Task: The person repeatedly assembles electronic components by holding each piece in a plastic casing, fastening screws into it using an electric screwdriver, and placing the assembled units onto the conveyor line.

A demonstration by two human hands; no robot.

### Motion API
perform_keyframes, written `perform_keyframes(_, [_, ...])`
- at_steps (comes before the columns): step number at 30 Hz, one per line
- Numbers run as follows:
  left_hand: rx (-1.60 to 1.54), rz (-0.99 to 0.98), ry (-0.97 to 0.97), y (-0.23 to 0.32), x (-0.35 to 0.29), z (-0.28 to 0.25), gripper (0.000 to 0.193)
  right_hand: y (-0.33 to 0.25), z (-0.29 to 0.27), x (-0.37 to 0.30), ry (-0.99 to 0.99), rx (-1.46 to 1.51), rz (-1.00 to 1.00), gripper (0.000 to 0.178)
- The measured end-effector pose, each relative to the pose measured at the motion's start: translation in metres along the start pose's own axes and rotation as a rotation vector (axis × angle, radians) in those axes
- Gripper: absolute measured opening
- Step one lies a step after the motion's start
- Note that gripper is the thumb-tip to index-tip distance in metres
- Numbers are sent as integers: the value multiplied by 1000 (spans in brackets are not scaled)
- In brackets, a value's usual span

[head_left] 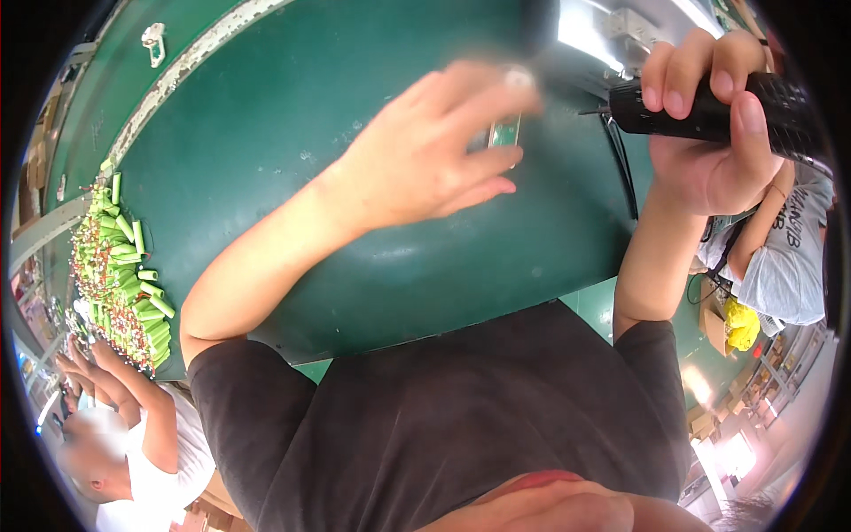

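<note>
My right hand [709,124] is wrapped round a black electric screwdriver [687,115], raised at the right, its thin bit pointing left. My left hand [443,142] is over the green table, palm down. Its upper fingers are smeared by motion, while the lower ones stretch to the right. Between and behind these fingers shows a small white-edged part with a green circuit board [504,133]. Whether the fingers grip this part or only pass over it cannot be made out. The screwdriver bit is apart from the part, to its right.
The green table [372,293] has a pale curved rail [186,62] at its far left. Beyond it lies a small white part [153,44]. Green cylinders with wires [124,275] are heaped at the left edge. A black cable [625,168] lies at right. People sit on both sides.
</note>
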State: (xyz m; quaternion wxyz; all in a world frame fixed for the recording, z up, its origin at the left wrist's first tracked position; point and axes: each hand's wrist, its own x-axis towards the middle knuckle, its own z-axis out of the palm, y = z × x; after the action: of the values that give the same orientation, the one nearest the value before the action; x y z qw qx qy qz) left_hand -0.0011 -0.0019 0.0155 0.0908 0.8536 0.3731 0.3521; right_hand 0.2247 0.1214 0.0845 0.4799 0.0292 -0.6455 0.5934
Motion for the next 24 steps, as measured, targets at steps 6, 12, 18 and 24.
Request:
perform_keyframes(6, [-51, -98, -17, -5, 0, -2, 33, 21, 16, -20, 35, -92, 32, 19])
perform_keyframes(12, [-77, -136, -4, -8, -7, 8, 24, 41, 69, -15, 380, -423, -7, 71])
perform_keyframes(18, [-94, -116, 9, -8, -6, 10, 24, 41, 70, -20, 409, -442, 46, 77])
perform_keyframes(24, [-57, -122, -2, -9, -9, 12, 20, 53, 75, -19, 425, -390, -27, 71])
